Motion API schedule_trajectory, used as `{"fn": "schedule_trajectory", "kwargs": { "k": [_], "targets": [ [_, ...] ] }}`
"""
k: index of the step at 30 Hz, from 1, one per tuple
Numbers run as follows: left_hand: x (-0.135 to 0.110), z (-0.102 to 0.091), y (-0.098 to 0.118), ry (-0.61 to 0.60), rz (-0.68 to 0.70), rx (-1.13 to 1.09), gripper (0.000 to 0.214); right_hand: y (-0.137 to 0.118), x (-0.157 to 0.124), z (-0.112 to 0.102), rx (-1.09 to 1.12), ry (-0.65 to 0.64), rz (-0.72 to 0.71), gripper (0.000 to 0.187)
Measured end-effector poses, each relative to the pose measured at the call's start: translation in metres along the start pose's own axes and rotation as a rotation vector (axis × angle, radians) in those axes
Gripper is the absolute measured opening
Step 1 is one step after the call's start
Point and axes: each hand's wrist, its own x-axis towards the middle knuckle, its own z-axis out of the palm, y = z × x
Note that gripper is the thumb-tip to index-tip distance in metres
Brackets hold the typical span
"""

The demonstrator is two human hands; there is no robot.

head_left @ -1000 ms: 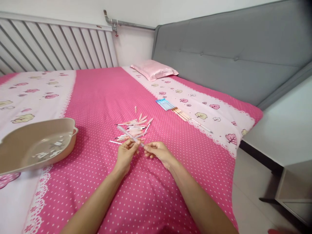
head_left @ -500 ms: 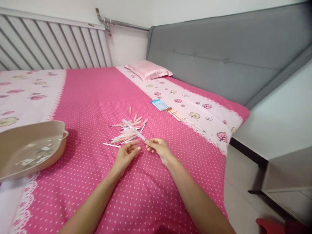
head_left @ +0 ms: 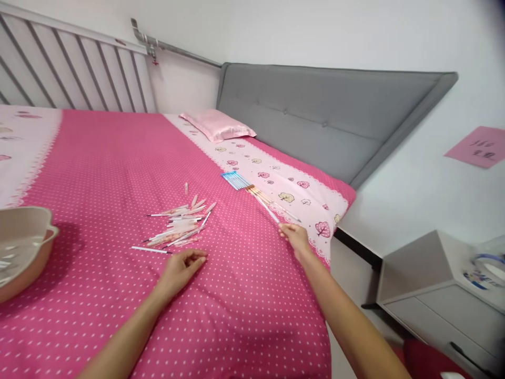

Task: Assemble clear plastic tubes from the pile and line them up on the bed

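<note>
My right hand (head_left: 295, 238) pinches the near end of a slim, pale pen (head_left: 268, 209). The pen's far end lies over or beside a row of orange pens (head_left: 259, 193), just past a row of blue pens (head_left: 236, 180). Another pale pen with a dark tip (head_left: 290, 212) lies on their right. My left hand (head_left: 183, 269) rests on the bedspread, fingers loosely bent and apart, holding nothing. Close beyond it are a loose white pen refill (head_left: 150, 249) and a heap of pen parts (head_left: 183, 223), white sticks and pinkish barrels.
A beige basin (head_left: 29, 252) with small white pieces in it stands at the left. On the pink dotted bedspread (head_left: 110, 173) lies a pink pillow (head_left: 216, 125) near the grey headboard (head_left: 307, 100). A bedside cabinet (head_left: 430, 295) stands right of the bed edge.
My right hand has carried the pale pen from over the heap to the rows at the right. My left hand has drawn apart from it and lowered. The view has turned right.
</note>
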Motion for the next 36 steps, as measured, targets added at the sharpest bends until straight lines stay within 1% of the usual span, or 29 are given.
{"fn": "schedule_trajectory", "kwargs": {
  "k": [3, 6, 9, 13, 19, 28, 36],
  "targets": [
    [0.001, 0.000, -0.002, 0.001, 0.013, 0.033, 0.040, 0.013, 0.016, -0.022, -0.085, 0.089, -0.051, 0.033],
    [0.001, -0.001, -0.001, 0.005, 0.010, 0.026, 0.039, 0.022, 0.031, -0.038, -0.175, 0.135, -0.082, 0.033],
    [0.001, -0.001, 0.001, 0.010, 0.004, 0.013, 0.038, 0.029, 0.042, -0.049, -0.264, 0.152, -0.097, 0.032],
    [0.001, 0.000, 0.001, 0.016, -0.001, -0.005, 0.037, 0.039, 0.052, -0.058, -0.368, 0.179, -0.097, 0.033],
    [0.000, 0.001, -0.001, 0.026, 0.010, 0.006, 0.035, 0.046, 0.058, -0.060, -0.465, 0.179, -0.086, 0.035],
    [0.000, 0.001, -0.002, 0.038, 0.018, -0.040, 0.033, 0.033, 0.055, -0.053, -0.567, 0.200, -0.083, 0.028],
    [0.001, 0.001, -0.005, 0.026, 0.035, 0.017, 0.034, 0.035, 0.055, -0.052, -0.583, 0.207, -0.111, 0.032]
  ]
}}
